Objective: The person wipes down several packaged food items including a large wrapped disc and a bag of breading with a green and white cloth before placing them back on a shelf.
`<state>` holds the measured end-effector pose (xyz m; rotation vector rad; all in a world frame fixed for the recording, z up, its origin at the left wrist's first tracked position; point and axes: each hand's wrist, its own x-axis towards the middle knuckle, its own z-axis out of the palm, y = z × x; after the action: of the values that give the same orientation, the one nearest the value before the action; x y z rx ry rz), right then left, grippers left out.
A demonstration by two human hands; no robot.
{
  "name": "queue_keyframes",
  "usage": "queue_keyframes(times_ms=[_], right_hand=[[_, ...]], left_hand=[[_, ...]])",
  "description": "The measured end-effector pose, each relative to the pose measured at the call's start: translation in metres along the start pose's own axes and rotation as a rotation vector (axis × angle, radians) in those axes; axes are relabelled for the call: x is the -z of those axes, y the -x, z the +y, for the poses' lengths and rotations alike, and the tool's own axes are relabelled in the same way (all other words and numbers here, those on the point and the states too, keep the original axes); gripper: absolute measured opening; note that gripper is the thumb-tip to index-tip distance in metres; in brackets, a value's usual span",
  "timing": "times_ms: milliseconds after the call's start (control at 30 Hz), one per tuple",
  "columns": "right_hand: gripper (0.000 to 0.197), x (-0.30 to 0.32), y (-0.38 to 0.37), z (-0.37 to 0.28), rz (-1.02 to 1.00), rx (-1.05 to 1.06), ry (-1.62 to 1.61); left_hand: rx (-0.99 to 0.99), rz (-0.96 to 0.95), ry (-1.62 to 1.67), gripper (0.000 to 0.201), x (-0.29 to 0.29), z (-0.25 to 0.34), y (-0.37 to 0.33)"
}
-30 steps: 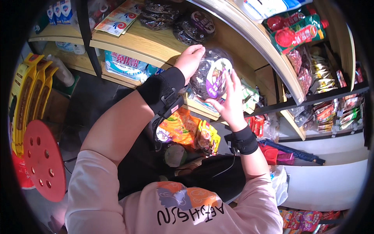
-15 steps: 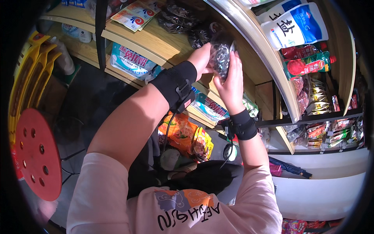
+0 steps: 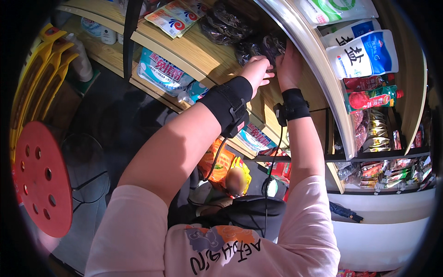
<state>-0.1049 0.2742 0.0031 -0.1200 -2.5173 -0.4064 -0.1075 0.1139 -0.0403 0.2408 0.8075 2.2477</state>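
Note:
Both my hands reach onto the wooden shelf by a row of dark goods in clear plastic wrap. My left hand (image 3: 257, 73) is empty, its fingers loosely bent and apart, just in front of a dark wrapped package (image 3: 247, 51). My right hand (image 3: 289, 69) lies along the right side of another dark package (image 3: 274, 45), fingers stretched toward the back; their tips are partly hidden by shadow and the upper shelf edge. A larger dark bundle in clear plastic (image 3: 223, 24) sits to the left. Black straps (image 3: 295, 104) wrap both wrists.
Flat orange-and-white packets (image 3: 175, 19) lie left on this shelf; blue-white bags (image 3: 161, 71) stand below. A curved shelf at right carries white-blue pouches (image 3: 369, 55) and red-green pouches (image 3: 374, 98). A red round stool (image 3: 42, 180) stands at left, orange bags (image 3: 218, 159) on the floor.
The dark package held between both hands is now down on the shelf at the back. My left hand has come away from it; my right hand has moved farther in beside it.

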Motion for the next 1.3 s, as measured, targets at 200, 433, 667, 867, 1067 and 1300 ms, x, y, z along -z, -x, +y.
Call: queue_keyframes(times_ms=[200,433,667,867,1067,1300], right_hand=[[0.062,-0.056,-0.008,0.017,0.077,0.152,0.074],[0.066,-0.063,-0.003,0.011,0.065,0.195,0.034],[0.063,-0.045,0.002,-0.004,-0.02,0.221,-0.045],[0.07,-0.059,0.011,0.027,0.003,0.255,0.088],[0.058,0.023,0.047,-0.048,0.207,0.196,-0.285],[0.026,-0.034,0.26,-0.077,-0.046,-0.038,-0.556]], left_hand=[[0.022,0.012,-0.027,0.035,-0.001,0.001,0.001],[0.03,0.051,-0.033,0.035,0.006,0.002,-0.002],[0.056,0.105,0.025,0.033,0.016,-0.004,-0.005],[0.057,0.016,-0.059,0.033,0.01,-0.016,-0.021],[-0.072,-0.02,0.032,0.019,0.031,-0.026,-0.044],[-0.057,0.039,-0.136,0.009,0.054,-0.015,-0.038]])
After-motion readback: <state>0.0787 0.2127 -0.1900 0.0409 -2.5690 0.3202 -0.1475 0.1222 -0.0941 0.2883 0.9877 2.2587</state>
